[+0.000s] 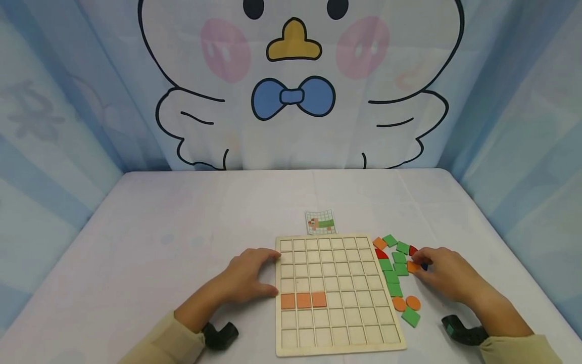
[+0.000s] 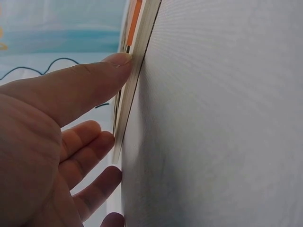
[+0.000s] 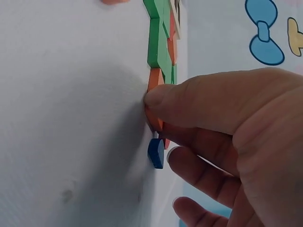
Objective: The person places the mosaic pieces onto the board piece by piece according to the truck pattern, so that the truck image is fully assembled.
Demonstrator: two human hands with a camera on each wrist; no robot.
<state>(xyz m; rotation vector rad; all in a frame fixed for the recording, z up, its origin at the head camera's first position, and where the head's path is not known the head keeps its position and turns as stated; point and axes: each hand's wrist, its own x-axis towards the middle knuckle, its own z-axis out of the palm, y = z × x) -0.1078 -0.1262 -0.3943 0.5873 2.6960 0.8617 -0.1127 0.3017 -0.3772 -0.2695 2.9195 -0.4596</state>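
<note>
- One orange tile (image 1: 413,267), right of the gridded board (image 1: 341,350), pinched in the right hand (image 1: 447,273); left hand (image 1: 245,275), fingers loose, touches board's left edge.
- Risk: tile looks butted against a green tile (image 1: 401,269); sideways drag could scatter neighbours.
- Risk: left hand pushing could skew the board, maybe unseat its three orange squares (image 1: 303,300).
- Right wrist view shows the blue piece (image 3: 156,153) clearly; head view mostly hides it.
- Only head view shows the picture card (image 1: 320,222).

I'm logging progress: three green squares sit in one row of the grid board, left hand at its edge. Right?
Wrong colour: the head view shows three orange squares in one row of the grid board, left hand at its edge.
</note>
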